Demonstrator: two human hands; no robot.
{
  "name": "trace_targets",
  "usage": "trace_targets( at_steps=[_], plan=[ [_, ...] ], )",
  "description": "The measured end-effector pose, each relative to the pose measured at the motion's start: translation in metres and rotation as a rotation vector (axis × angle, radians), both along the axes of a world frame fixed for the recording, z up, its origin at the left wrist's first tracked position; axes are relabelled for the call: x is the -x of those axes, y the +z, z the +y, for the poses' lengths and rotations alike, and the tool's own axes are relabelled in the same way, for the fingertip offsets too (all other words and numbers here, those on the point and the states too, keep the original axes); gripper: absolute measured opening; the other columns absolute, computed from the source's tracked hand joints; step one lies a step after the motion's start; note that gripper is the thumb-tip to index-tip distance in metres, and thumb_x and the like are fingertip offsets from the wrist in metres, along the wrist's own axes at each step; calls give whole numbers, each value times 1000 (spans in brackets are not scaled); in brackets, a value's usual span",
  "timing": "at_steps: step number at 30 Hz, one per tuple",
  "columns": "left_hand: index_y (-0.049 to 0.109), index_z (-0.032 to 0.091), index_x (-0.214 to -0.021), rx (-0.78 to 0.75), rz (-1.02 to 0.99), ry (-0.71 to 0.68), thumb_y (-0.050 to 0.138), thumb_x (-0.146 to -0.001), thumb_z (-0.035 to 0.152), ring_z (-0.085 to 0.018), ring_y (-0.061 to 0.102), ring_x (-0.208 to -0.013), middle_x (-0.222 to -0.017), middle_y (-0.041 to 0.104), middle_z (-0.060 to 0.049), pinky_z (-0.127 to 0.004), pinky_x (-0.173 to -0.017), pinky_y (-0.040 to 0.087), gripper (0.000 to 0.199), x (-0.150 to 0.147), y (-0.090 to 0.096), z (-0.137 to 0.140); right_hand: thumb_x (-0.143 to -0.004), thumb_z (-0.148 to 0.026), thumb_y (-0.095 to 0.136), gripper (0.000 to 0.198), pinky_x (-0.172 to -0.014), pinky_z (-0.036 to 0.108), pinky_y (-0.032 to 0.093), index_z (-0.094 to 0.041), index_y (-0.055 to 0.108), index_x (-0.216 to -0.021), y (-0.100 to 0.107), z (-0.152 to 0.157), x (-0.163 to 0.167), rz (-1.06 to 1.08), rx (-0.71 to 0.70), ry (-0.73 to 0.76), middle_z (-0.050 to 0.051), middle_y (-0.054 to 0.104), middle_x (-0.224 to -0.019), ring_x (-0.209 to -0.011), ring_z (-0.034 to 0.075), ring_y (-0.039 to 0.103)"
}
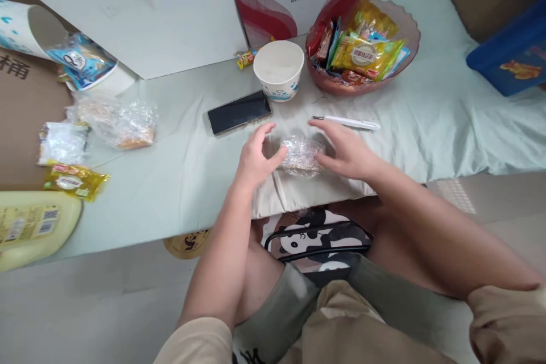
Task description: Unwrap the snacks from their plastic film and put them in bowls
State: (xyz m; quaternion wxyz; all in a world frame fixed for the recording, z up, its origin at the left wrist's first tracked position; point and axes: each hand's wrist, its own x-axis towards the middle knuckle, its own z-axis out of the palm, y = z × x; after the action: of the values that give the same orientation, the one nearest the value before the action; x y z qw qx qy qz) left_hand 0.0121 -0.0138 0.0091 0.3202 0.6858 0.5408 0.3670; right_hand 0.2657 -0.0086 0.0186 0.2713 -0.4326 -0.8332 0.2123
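Note:
A small bundle in crinkled clear plastic wrap [302, 156] lies on the cloth near its front edge; what it contains is hard to make out. My left hand [256, 158] is at its left side, fingers apart and thumb tip at the wrap. On the other side, my right hand [347, 151] is also open, its thumb at the bundle's right edge and its fingers stretched above. Just beyond my right fingers lies a white utility knife [350, 122]. A black phone [239, 112] rests past my left hand, beside a white paper tub [279, 68].
A pink bowl [318, 82] of packaged snacks stands behind the knife. At left lie plastic-wrapped food pieces [136, 133], a yellow snack packet [77, 180] and a pale yellow bottle [38, 224]. White boxes line the back; a blue container [514, 48] is at right.

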Motion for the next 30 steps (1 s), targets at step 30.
trace_targets(
  at_steps=[30],
  plan=[
    [73, 20, -87, 98, 150, -2, 77, -71, 32, -15, 60, -68, -73, 68, 1, -30, -71, 47, 20, 15, 27, -30, -100, -37, 55, 22, -86, 47, 43, -25, 73, -102, 5, -6, 12, -54, -352, -487, 11, 63, -98, -97, 30, 59]
  ],
)
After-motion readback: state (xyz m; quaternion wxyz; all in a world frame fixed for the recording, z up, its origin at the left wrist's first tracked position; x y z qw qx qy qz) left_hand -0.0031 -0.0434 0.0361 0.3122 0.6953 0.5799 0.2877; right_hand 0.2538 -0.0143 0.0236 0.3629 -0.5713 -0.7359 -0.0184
